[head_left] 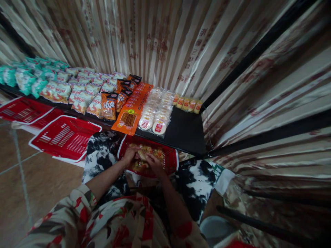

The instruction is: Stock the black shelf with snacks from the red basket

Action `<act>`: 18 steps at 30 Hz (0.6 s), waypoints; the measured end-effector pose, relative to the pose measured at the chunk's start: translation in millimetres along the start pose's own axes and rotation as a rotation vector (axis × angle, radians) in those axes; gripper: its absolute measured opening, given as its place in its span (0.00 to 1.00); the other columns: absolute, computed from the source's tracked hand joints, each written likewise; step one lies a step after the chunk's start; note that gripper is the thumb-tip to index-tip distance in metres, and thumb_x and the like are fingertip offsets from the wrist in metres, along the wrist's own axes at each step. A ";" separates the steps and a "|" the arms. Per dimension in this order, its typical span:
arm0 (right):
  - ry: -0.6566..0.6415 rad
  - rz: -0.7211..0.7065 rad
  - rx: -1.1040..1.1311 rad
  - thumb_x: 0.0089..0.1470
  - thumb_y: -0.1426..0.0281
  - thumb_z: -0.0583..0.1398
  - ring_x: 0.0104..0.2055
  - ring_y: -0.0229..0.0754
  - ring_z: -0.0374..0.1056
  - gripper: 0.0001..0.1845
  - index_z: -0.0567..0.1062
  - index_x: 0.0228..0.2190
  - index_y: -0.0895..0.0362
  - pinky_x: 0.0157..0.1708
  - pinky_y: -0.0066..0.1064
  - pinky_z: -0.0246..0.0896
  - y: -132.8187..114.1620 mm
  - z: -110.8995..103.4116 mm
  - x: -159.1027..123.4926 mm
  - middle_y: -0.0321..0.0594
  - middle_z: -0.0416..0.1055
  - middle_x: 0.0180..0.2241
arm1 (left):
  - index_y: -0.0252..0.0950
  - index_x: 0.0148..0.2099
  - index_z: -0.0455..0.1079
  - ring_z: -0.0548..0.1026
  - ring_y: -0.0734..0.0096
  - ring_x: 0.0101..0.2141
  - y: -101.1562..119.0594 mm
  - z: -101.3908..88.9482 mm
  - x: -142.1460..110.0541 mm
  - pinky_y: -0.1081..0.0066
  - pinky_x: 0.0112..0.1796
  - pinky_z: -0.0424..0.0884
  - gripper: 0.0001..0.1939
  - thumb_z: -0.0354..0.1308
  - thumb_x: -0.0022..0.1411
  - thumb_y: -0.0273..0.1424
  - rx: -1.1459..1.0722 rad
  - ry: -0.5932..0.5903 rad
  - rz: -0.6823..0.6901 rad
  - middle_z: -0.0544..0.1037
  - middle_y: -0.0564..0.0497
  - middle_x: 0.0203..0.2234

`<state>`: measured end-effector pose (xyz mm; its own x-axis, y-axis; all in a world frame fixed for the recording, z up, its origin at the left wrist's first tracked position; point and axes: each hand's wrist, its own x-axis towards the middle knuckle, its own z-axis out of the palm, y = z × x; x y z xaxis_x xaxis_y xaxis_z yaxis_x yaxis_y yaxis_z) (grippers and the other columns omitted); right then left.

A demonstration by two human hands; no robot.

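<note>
Between my knees is a red plastic basket (176, 162) with small yellowish wrapped snacks (158, 151) in it. Over the basket my left hand (131, 154) and my right hand (154, 163) come close together, fingers closed on a pale yellowish snack packet (142, 154). Its exact kind is too dim and small to tell. Ahead, on a black shelf (187, 129), a short row of similar small yellow packets (187, 104) lies at the back right. Clear-wrapped round white cakes (152, 113) lie in two rows to their left.
Leftward along the shelf are a flat orange packet (132, 110), orange-black bags (108, 105), white snack bags (84, 98) and green bags (26, 81). Red baskets (67, 136) stand on the tiled floor at left. A pleated curtain (160, 38) and black poles (245, 55) border the shelf.
</note>
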<state>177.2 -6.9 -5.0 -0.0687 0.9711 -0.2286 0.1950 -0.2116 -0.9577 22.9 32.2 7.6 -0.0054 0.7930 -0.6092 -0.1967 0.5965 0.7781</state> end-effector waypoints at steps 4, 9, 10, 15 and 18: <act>-0.016 0.022 -0.039 0.46 0.57 0.58 0.49 0.46 0.68 0.22 0.76 0.41 0.54 0.52 0.39 0.60 -4.7 -0.6 -2.0 0.43 0.73 0.46 | 0.33 0.33 0.69 0.68 0.78 0.18 -2.2 -1.2 3.8 0.79 0.21 0.64 0.08 0.50 0.53 0.21 -0.050 0.051 -0.031 0.72 0.55 0.19; -0.070 -0.062 -0.074 0.44 0.61 0.60 0.51 0.46 0.64 0.21 0.76 0.41 0.54 0.54 0.40 0.57 -13.7 -2.9 -4.8 0.42 0.71 0.47 | 0.33 0.30 0.69 0.67 0.80 0.18 -2.5 -3.0 7.1 0.80 0.20 0.63 0.05 0.52 0.53 0.23 -0.067 0.085 -0.052 0.71 0.55 0.19; -0.085 -0.066 -0.067 0.44 0.62 0.60 0.52 0.46 0.64 0.21 0.76 0.41 0.53 0.54 0.40 0.57 -15.6 -3.2 -5.8 0.42 0.71 0.47 | 0.32 0.30 0.69 0.67 0.81 0.17 -2.1 -3.2 7.0 0.81 0.20 0.63 0.05 0.52 0.54 0.23 -0.071 0.086 -0.061 0.70 0.55 0.18; -0.093 -0.076 -0.042 0.42 0.65 0.59 0.56 0.46 0.60 0.21 0.76 0.41 0.53 0.56 0.40 0.55 -20.2 -3.6 -8.7 0.41 0.72 0.44 | 0.32 0.30 0.68 0.66 0.81 0.15 0.7 -2.8 5.1 0.81 0.18 0.62 0.06 0.51 0.56 0.23 -0.081 0.088 -0.121 0.70 0.55 0.16; -0.087 -0.063 0.000 0.43 0.63 0.58 0.54 0.45 0.62 0.21 0.75 0.42 0.54 0.54 0.38 0.57 -17.7 -2.6 -8.1 0.41 0.72 0.46 | 0.31 0.31 0.68 0.67 0.81 0.15 2.3 -2.2 3.8 0.81 0.18 0.62 0.07 0.50 0.57 0.23 -0.085 0.074 -0.131 0.71 0.54 0.16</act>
<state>176.8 -10.7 14.3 -0.1660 0.9692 -0.1821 0.1879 -0.1502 -0.9706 20.2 36.3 6.7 -0.0458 0.6957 -0.7169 -0.2823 0.6794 0.6773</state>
